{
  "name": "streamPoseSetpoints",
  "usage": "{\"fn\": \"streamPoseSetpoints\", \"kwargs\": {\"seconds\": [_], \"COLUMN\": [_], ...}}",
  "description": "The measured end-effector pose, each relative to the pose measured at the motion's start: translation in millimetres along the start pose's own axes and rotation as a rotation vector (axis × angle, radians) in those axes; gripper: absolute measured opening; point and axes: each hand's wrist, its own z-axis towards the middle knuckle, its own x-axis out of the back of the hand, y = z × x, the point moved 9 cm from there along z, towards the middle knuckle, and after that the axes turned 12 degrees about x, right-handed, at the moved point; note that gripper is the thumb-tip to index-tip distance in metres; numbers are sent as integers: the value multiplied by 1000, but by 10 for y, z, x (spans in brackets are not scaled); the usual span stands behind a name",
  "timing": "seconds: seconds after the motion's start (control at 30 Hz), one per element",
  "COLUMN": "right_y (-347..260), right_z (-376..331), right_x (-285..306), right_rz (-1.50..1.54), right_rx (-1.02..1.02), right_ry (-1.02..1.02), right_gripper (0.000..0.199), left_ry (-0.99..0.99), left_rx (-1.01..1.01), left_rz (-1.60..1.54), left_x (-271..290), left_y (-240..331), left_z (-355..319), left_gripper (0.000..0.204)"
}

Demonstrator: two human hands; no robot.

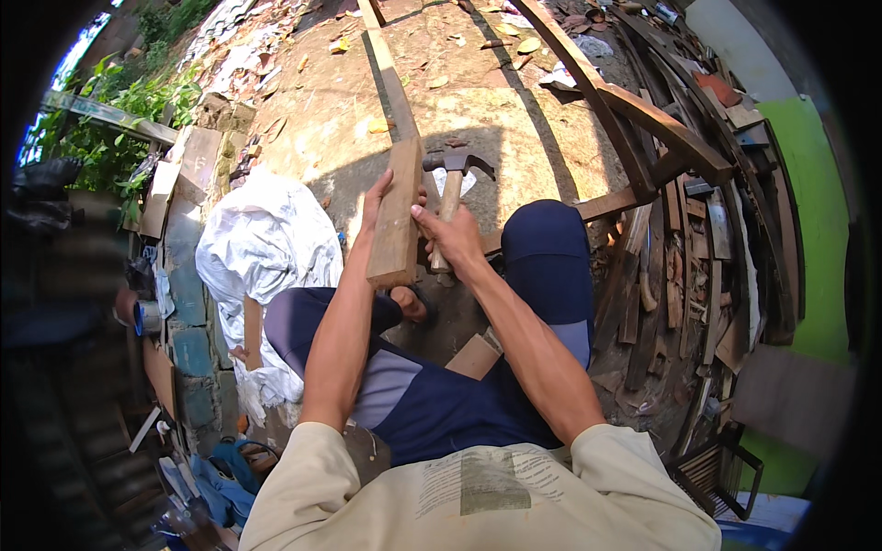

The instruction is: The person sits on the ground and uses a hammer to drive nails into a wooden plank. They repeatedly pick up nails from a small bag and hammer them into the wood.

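I sit with my knees up and hold a long wooden plank (397,207) that runs from my lap far out over the ground. My left hand (375,207) grips the plank's left edge near its close end. My right hand (452,237) is closed on the wooden handle of a claw hammer (457,170), and its fingertips touch the plank's right edge. The hammer's steel head points up and away, just right of the plank.
A white sack (262,243) lies at my left knee. Stacked curved wooden frames and boards (671,184) fill the right side. A small wood block (474,356) rests between my legs. Bare dirt ground (478,101) with dry leaves stretches ahead. Plants (110,129) grow far left.
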Motion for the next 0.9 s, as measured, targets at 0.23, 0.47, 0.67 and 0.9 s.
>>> {"fn": "streamPoseSetpoints", "kwargs": {"seconds": [0.23, 0.47, 0.67, 0.9], "right_y": [-43, 119, 103, 80], "right_z": [-11, -12, -45, -84], "right_x": [-66, 20, 25, 91], "right_rz": [57, -12, 8, 0], "right_rx": [33, -123, -145, -150], "right_ry": [20, 37, 25, 1], "right_gripper": [46, 44, 46, 54], "left_ry": [-34, 21, -227, -281], "left_rx": [-20, -1, -2, 47], "left_rz": [28, -112, -167, -341], "left_x": [50, -176, 28, 54], "left_y": [31, -12, 139, 30], "left_z": [1, -65, 249, 383], "left_gripper": [75, 84, 75, 68]}}
